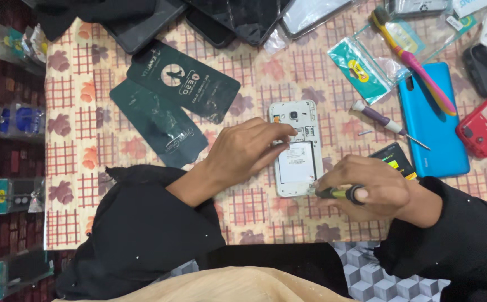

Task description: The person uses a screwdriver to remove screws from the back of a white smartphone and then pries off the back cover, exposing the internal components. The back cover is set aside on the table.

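Left hand [246, 150] laid flat over the left edge of a white phone [296, 148], fingers stretched across its upper half and pressing it down, not wrapped around anything; back cover off, pale inside and battery bay showing

Phone lying lengthwise on a patterned tablecloth [81, 112] of red checks and leaves, near the middle of the table, lower end pointing toward the body

Right hand [375, 187] closed tight around a small screwdriver [338, 193] with a yellow-green and black handle, tip set at the bottom right corner of the phone, thumb on the end cap

Just behind the right hand, a dark battery [395, 158] with a yellow label, partly hidden by the knuckles

Further right, a blue phone cover [431, 126] with a pink and yellow toothbrush [417, 64] lying slantwise across its top; between that and the white phone, a second screwdriver [386, 123] with a purple handle, loose on the cloth

Red phone frame [481, 128] at the far right edge

Left of the phone, two dark green card packets [168, 106] overlapping each other; above, several black phones and screens [221, 17] in a heap

Teal plastic pouch [363, 70] near the toothbrush

Black sleeves [143, 223] on both arms
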